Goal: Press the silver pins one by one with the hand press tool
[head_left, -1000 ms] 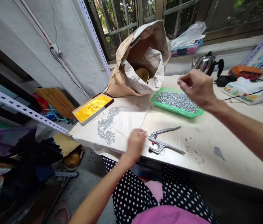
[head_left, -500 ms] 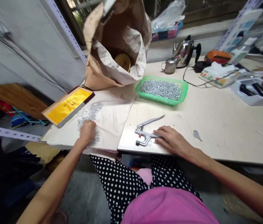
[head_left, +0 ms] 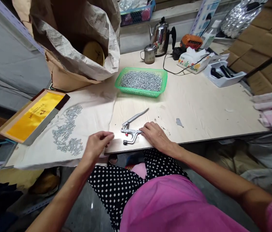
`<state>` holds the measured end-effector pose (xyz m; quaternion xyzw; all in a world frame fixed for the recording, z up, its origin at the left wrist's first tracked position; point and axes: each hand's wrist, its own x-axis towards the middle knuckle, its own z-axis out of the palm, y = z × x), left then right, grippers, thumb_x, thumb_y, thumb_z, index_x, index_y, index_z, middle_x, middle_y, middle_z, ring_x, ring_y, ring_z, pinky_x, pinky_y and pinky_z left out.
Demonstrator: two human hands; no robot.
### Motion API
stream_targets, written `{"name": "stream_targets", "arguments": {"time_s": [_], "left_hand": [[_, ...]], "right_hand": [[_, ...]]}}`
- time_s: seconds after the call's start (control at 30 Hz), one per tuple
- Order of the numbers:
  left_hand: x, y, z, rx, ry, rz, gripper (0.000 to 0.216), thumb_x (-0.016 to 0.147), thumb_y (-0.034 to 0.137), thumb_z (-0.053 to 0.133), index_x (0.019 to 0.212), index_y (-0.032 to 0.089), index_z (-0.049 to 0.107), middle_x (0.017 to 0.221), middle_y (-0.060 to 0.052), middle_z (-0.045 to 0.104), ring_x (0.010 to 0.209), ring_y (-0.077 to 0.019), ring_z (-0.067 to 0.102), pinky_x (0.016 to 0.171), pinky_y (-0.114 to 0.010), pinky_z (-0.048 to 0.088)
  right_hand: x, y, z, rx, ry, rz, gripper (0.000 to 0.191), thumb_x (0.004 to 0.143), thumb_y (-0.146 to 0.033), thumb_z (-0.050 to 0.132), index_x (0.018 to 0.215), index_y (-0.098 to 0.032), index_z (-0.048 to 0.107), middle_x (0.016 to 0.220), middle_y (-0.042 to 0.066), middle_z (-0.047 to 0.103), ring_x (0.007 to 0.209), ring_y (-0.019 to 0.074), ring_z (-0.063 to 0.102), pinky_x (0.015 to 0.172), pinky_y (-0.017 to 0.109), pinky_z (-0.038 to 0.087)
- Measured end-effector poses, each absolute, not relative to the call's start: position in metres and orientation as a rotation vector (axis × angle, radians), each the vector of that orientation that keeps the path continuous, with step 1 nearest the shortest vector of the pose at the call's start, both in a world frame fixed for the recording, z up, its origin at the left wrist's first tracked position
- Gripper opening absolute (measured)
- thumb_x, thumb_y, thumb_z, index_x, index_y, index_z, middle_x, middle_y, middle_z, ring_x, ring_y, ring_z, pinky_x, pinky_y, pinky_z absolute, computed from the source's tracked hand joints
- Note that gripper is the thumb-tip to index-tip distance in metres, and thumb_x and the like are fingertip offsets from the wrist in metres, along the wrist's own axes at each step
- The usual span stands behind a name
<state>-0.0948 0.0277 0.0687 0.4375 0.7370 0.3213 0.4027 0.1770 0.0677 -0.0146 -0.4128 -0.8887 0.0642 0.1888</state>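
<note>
My left hand [head_left: 99, 144] is just above the cloth's right edge, thumb and fingertips pinched together. Whatever lies between them is too small to make out. To its right, a pair of snap-fastener pliers [head_left: 133, 132] lies on the table, its jaw toward my left hand and its upper handle raised wide. The fingers of my right hand [head_left: 157, 137] are closed around the end of the lower handle, palm down. Small metal pins [head_left: 68, 129] are scattered in a curved heap on the white cloth [head_left: 94, 109]. A green plastic basket [head_left: 140, 93] full of similar pins stands behind the pliers.
A box with yellow lining [head_left: 35, 116] lies on the left. Behind the cloth stands a large paper sack [head_left: 70, 80]. Farther back are a metal cup [head_left: 149, 54], a kettle [head_left: 161, 38], a tissue box [head_left: 191, 61] and a white tray [head_left: 222, 75]. A grey scrap [head_left: 179, 122] lies right of my hand.
My left hand has left the pin heap and moved right, near the pliers' jaw, with its fingertips pinched. My right hand stays at the pliers' handle. The camera view has swung right.
</note>
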Motion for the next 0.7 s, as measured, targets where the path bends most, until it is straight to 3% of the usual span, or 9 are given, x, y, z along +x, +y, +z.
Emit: {"name": "stream_targets", "arguments": {"time_s": [0.3,0.7], "left_hand": [[-0.047,0.037,0.043,0.911,1.719,0.748,0.047,0.049,0.053,0.089,0.067,0.014,0.070,0.052,0.002,0.056,0.046,-0.0078,0.039,0.045,-0.022,0.025],[-0.051,0.050,0.048,1.071,1.757,0.474,0.040,0.053,0.050,0.087,0.053,0.017,0.063,0.042,0.003,0.050,0.042,-0.0081,0.037,0.045,-0.023,0.024]], "right_hand": [[0.176,0.067,-0.015,-1.184,-2.477,0.141,0.015,0.101,-0.020,0.057,0.101,-0.018,0.072,0.097,0.010,0.065,0.090,0.0242,0.050,0.076,0.036,0.035],[0.175,0.069,-0.012,-1.193,-2.467,0.175,0.017,0.103,-0.020,0.056,0.098,-0.016,0.071,0.098,0.010,0.065,0.092,0.0237,0.050,0.077,0.035,0.034]]}}
